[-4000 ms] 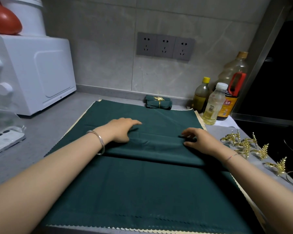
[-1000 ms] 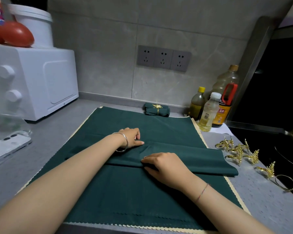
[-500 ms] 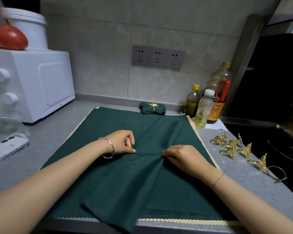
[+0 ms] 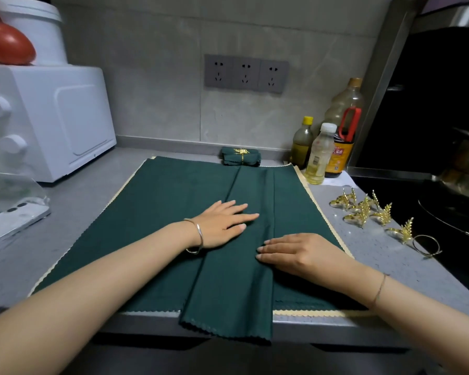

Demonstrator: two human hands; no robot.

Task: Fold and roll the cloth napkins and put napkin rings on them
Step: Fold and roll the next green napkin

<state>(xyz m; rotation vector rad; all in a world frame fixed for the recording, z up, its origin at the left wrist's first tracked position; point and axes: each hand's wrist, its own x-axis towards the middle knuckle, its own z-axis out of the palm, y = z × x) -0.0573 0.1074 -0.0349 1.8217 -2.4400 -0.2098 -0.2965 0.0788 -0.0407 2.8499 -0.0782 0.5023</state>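
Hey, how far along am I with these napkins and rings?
Done: one rolled napkin, already ringed, sits at the back. In hand: the left hand and right hand press flat on a long folded strip. Left: rolling it and fitting one of the loose napkin rings at right.

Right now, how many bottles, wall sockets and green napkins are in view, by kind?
Bottles: 3
Wall sockets: 3
Green napkins: 3 (flat napkin, folded strip, ringed roll)
Total: 9
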